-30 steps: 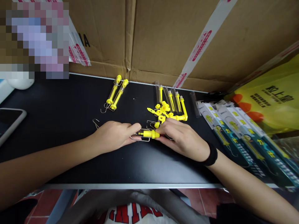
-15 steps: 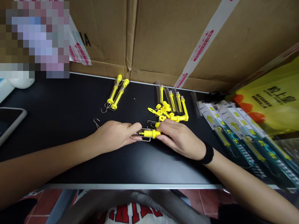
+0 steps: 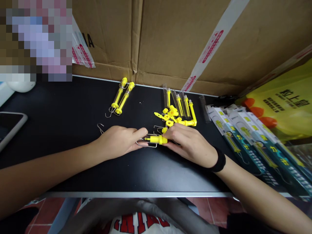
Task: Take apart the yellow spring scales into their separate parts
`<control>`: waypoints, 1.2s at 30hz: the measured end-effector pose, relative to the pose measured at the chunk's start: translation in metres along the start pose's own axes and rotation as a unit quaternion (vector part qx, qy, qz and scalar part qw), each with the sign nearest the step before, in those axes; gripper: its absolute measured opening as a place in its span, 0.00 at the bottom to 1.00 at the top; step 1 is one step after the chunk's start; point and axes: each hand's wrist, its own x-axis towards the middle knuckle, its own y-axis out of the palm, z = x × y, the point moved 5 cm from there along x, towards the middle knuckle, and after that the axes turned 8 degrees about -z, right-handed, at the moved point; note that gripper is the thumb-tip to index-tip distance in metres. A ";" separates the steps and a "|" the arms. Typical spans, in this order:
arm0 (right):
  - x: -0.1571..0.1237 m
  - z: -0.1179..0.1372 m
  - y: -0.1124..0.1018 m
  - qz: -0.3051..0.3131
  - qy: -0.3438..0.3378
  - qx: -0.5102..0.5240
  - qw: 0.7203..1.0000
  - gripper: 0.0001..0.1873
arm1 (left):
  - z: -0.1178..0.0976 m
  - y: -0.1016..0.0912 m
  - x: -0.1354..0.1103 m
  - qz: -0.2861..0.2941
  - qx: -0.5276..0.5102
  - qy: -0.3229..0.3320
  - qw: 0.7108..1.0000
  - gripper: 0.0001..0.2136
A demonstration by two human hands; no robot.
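Note:
My left hand (image 3: 124, 140) is closed around the clear tube of a spring scale (image 3: 156, 139), which lies level above the black table. Its metal hook pokes out behind the hand on the left; a wire loop and a yellow end cap show on the right. The bent fingers of my right hand (image 3: 191, 144) are closed at that cap's end, their tips partly hidden. Just beyond the right hand lies a heap of small yellow parts (image 3: 172, 112) with wire hooks. Farther back, two assembled spring scales (image 3: 125, 97) lie side by side, hooks toward me.
Clear tubes with yellow rods (image 3: 179, 105) lie in a row before the cardboard wall (image 3: 170, 42). A separate clear tube (image 3: 204, 109) is right of them. Packaged spring scales (image 3: 255, 143) and a yellow bag (image 3: 282, 100) fill the right side. A phone (image 3: 11, 128) lies at the left edge.
My right hand has shifted slightly to the right along the cap, and its fingers have changed position. My left hand and the spring scale stay almost still.

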 end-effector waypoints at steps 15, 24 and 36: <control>0.003 -0.003 0.002 0.019 0.054 0.020 0.998 0.13 | 0.000 0.000 -0.001 -0.012 -0.009 0.004 1.000 0.12; 0.001 -0.002 -0.001 -0.021 0.039 0.038 0.998 0.06 | 0.002 0.002 -0.001 -0.006 -0.012 -0.004 1.000 0.13; 0.001 -0.004 -0.002 -0.014 0.060 0.033 0.998 0.13 | 0.000 0.000 0.000 -0.007 -0.010 0.000 1.000 0.11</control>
